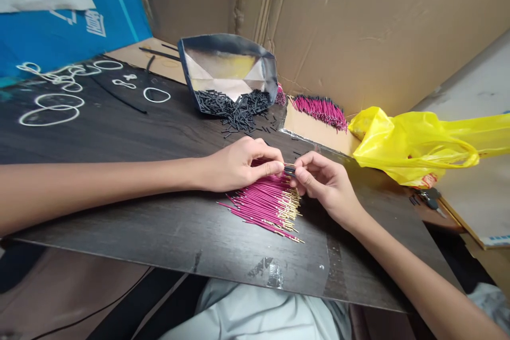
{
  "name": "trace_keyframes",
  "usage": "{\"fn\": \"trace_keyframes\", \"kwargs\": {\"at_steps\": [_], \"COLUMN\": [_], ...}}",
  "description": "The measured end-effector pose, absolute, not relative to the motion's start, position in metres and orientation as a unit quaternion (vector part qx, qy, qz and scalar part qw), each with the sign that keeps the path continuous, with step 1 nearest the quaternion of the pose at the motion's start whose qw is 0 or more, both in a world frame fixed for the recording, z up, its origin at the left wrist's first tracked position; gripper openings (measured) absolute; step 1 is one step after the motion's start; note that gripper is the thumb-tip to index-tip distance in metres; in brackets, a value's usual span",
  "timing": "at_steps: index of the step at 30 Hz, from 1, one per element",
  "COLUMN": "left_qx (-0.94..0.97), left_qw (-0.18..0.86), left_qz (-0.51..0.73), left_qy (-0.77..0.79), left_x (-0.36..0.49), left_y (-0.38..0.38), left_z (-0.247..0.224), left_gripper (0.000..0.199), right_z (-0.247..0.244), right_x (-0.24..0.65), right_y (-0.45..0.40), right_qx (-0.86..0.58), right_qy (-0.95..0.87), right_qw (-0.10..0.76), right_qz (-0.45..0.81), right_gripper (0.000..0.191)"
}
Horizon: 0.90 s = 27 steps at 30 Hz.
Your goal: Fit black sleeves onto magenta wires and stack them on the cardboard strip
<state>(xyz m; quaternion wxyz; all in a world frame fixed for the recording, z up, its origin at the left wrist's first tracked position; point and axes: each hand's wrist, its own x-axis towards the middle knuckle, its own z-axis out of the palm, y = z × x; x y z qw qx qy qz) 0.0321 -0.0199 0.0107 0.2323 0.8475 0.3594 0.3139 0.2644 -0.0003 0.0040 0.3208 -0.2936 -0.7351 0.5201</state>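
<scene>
While both hands are meeting above the bench [175,228], the head view is showing the left hand [255,164] and right hand [324,180] pinching opposite ends of small black tubes [290,170], fingers narrow. The tubes' axis is running left to right. Red wires [251,199] are lying roughly along it, gold ends [289,207] rightward, the left hand being nearer. Whether its fingers are also gripping wire, I cannot tell.

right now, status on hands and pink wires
Left hand, right hand pinching short black tubes between them. Pink wires lying beneath, partly covered by left hand. Black tube pile spilling from tray beyond.
</scene>
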Motion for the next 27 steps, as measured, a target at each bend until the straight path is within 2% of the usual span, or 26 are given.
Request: {"fn": "trace_keyframes", "kwargs": {"at_steps": [7, 12, 20, 27], "left_qx": [0.845, 0.856, 0.863, 0.863], "left_qw": [0.259, 0.231, 0.205, 0.220], "left_qz": [0.299, 0.294, 0.286, 0.271], "left_qy": [0.360, 0.357, 0.362, 0.366], "left_x": [0.0340, 0.0337, 0.0338, 0.0333], "left_y": [-0.0195, -0.0199, -0.0178, -0.0173], "left_z": [0.0141, 0.0138, 0.0111, 0.0107], "left_gripper": [0.032, 0.026, 0.028, 0.029], "right_z": [0.0064, 0.0052, 0.0053, 0.0060], "right_x": [0.2654, 0.2644, 0.2662, 0.2673], "right_y": [-0.0027, -0.0020, -0.0012, -0.0018], "right_qx": [-0.284, -0.275, -0.270, -0.303], "right_qy": [-0.725, -0.730, -0.728, -0.814], "right_qw": [0.320, 0.328, 0.318, 0.296], "right_qz": [0.540, 0.533, 0.544, 0.397], "right_gripper": [0.021, 0.017, 0.019, 0.020]}}
